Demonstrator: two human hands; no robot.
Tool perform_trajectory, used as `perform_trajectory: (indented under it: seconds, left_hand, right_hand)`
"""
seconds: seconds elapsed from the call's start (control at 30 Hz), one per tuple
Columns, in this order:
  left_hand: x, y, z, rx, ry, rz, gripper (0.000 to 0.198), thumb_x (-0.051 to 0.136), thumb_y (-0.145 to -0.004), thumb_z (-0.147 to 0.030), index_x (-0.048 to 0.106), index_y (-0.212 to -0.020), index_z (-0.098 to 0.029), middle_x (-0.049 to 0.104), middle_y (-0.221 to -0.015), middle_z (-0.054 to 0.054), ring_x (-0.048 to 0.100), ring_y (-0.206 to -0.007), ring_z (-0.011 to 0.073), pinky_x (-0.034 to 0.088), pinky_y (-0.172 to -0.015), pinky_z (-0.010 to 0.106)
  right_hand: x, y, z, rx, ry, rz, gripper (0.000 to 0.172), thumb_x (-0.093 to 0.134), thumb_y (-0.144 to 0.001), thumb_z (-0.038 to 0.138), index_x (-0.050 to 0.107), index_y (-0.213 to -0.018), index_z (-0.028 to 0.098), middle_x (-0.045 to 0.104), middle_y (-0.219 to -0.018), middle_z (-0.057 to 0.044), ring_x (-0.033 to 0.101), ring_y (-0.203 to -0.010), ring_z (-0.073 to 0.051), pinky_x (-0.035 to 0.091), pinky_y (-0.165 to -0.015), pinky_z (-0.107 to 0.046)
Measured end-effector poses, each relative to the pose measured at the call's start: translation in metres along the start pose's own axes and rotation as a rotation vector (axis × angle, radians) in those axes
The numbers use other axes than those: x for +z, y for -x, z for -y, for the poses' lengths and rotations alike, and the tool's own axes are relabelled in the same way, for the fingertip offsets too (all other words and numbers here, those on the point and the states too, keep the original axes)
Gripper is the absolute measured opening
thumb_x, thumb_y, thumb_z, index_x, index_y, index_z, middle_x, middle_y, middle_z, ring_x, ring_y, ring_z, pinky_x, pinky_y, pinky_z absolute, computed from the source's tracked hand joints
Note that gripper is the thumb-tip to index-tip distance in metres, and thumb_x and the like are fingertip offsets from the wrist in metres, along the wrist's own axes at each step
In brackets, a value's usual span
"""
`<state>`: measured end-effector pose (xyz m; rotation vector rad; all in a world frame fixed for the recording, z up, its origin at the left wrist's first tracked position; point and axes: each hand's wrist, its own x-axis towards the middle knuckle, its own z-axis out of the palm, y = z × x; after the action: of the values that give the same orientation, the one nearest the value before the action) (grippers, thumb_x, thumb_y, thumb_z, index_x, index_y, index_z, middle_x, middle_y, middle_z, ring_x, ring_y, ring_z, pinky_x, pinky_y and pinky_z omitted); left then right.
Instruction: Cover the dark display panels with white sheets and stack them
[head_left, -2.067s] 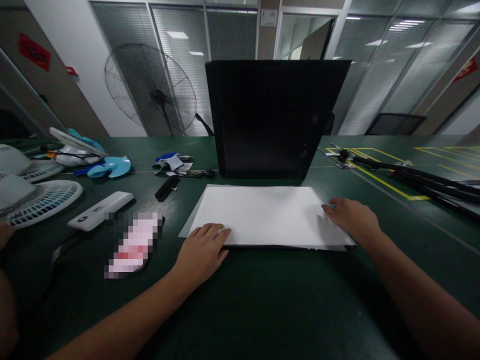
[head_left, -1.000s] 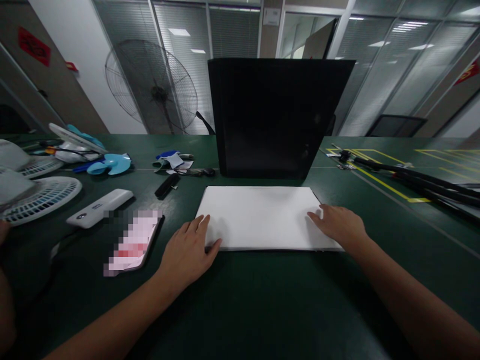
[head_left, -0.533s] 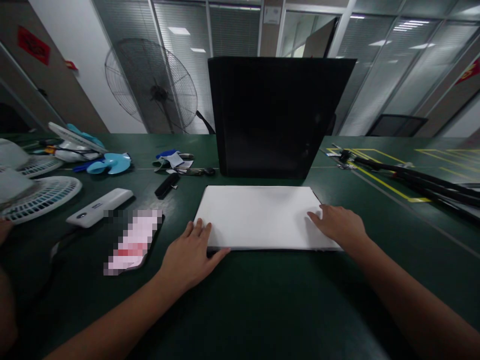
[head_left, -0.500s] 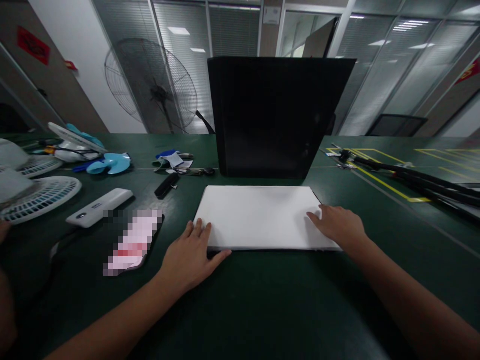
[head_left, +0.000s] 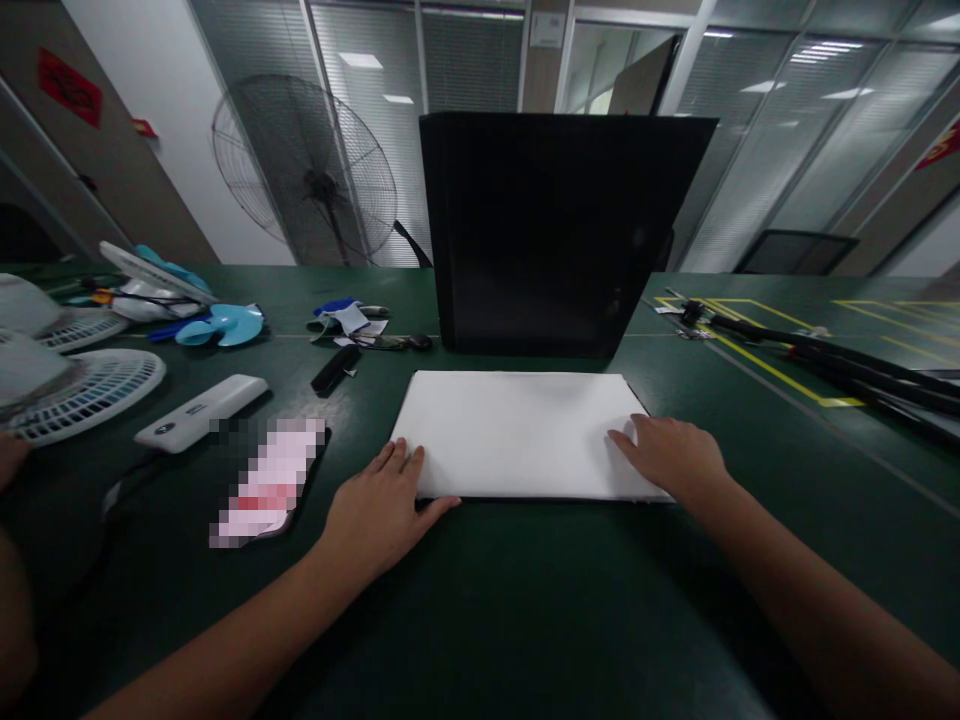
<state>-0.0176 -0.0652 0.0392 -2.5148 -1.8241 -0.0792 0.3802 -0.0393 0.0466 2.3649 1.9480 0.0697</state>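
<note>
A flat white rectangular panel (head_left: 517,435) with thin dark edges lies on the green table, long side toward me. My left hand (head_left: 379,505) rests at its near left corner, fingers spread on the white surface and thumb stretched along the front edge. At the right edge lies my right hand (head_left: 675,455), its thumb apart on the white top and its other fingers partly hidden beyond the edge. Behind the panel stands a large black board (head_left: 555,235), tilted slightly; whether it joins the panel I cannot tell.
Left of my arm are a phone (head_left: 274,480) with a blurred screen and a white power-bank-like device (head_left: 201,415). White fan grilles (head_left: 105,395) and a blue fan blade (head_left: 229,325) lie farther left. Another person's hand (head_left: 11,455) shows there. Black rods (head_left: 825,350) lie at right.
My right hand has shifted slightly left, its thumb a little farther in over the white panel. My left hand stays at the corner. The view has moved very slightly.
</note>
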Motion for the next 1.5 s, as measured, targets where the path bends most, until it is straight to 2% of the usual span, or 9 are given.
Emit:
perform_trajectory:
  seconds: [0.3,0.67,0.73,0.8,0.9,1.0,1.1,1.23,1.5]
  left_hand:
    - [-0.002,-0.006,0.003,-0.002,0.029,-0.068,0.091,0.041,-0.083,-0.086,0.055,-0.145,-0.02,0.055,-0.146,0.018,0.051,-0.133,0.0412,0.045,-0.107,0.059]
    - [0.007,-0.012,0.012,0.001,0.124,-0.021,0.096,0.041,-0.081,-0.09,0.041,-0.156,-0.029,0.038,-0.161,0.016,0.034,-0.147,0.0443,0.037,-0.113,0.061]
    - [0.008,-0.012,0.013,0.012,0.134,-0.037,0.095,0.041,-0.082,-0.089,0.042,-0.155,-0.028,0.039,-0.16,0.017,0.035,-0.147,0.0445,0.037,-0.112,0.061]
    - [0.01,-0.012,0.014,0.021,0.144,-0.048,0.094,0.042,-0.083,-0.088,0.043,-0.155,-0.028,0.039,-0.159,0.018,0.036,-0.146,0.0447,0.038,-0.111,0.062]
    - [0.01,-0.012,0.015,0.024,0.151,-0.061,0.092,0.045,-0.083,-0.086,0.044,-0.154,-0.028,0.04,-0.159,0.018,0.038,-0.145,0.0455,0.04,-0.109,0.063]
    - [0.009,-0.011,0.014,0.014,0.147,-0.06,0.092,0.045,-0.083,-0.086,0.044,-0.154,-0.027,0.041,-0.158,0.018,0.038,-0.144,0.0451,0.04,-0.109,0.062]
    - [0.008,-0.011,0.013,0.009,0.139,-0.056,0.093,0.044,-0.083,-0.086,0.044,-0.154,-0.026,0.041,-0.158,0.019,0.04,-0.143,0.0446,0.04,-0.109,0.061]
    - [0.009,-0.012,0.013,0.021,0.134,-0.062,0.093,0.044,-0.083,-0.086,0.044,-0.154,-0.025,0.042,-0.157,0.018,0.039,-0.144,0.0443,0.04,-0.11,0.061]
    - [0.008,-0.012,0.014,0.001,0.167,-0.015,0.093,0.041,-0.084,-0.086,0.04,-0.156,-0.027,0.037,-0.16,0.019,0.036,-0.146,0.0453,0.039,-0.11,0.064]
  right_hand:
    - [0.005,-0.004,-0.001,-0.021,-0.008,0.002,0.07,0.025,-0.098,0.066,0.065,-0.126,0.016,0.064,-0.126,-0.02,0.063,-0.113,-0.036,0.051,-0.09,-0.054]
    - [0.002,-0.003,0.001,-0.02,-0.016,-0.017,0.071,0.027,-0.098,0.066,0.067,-0.126,0.015,0.067,-0.122,-0.021,0.064,-0.112,-0.038,0.051,-0.091,-0.057]
    - [-0.001,-0.001,0.004,-0.122,-0.032,-0.077,0.072,0.032,-0.098,0.067,0.064,-0.134,0.014,0.061,-0.136,-0.022,0.056,-0.125,-0.04,0.045,-0.101,-0.061]
    - [-0.005,0.003,0.009,-0.356,-0.094,-0.102,0.073,0.041,-0.095,0.069,0.056,-0.145,0.018,0.047,-0.153,-0.018,0.043,-0.14,-0.039,0.035,-0.112,-0.061]
    - [-0.008,0.013,0.02,-0.723,-0.258,0.024,0.084,0.056,-0.087,0.074,0.041,-0.157,0.03,0.03,-0.166,-0.009,0.031,-0.149,-0.035,0.029,-0.119,-0.059]
    - [-0.006,0.02,0.033,-0.842,-0.324,0.119,0.094,0.061,-0.082,0.076,0.036,-0.159,0.029,0.025,-0.167,-0.011,0.027,-0.151,-0.036,0.026,-0.119,-0.063]
    - [-0.003,0.022,0.039,-0.894,-0.33,0.028,0.081,0.06,-0.088,0.068,0.044,-0.155,0.026,0.033,-0.163,-0.015,0.031,-0.149,-0.036,0.026,-0.118,-0.065]
    - [-0.004,0.024,0.041,-1.031,-0.312,-0.194,0.059,0.061,-0.094,0.053,0.056,-0.145,0.023,0.056,-0.145,-0.016,0.052,-0.131,-0.031,0.041,-0.109,-0.058]
    - [-0.001,0.033,0.048,-1.36,-0.072,-0.607,0.023,0.057,-0.098,0.022,0.067,-0.117,0.013,0.071,-0.096,-0.008,0.065,-0.082,-0.017,0.052,-0.069,-0.033]
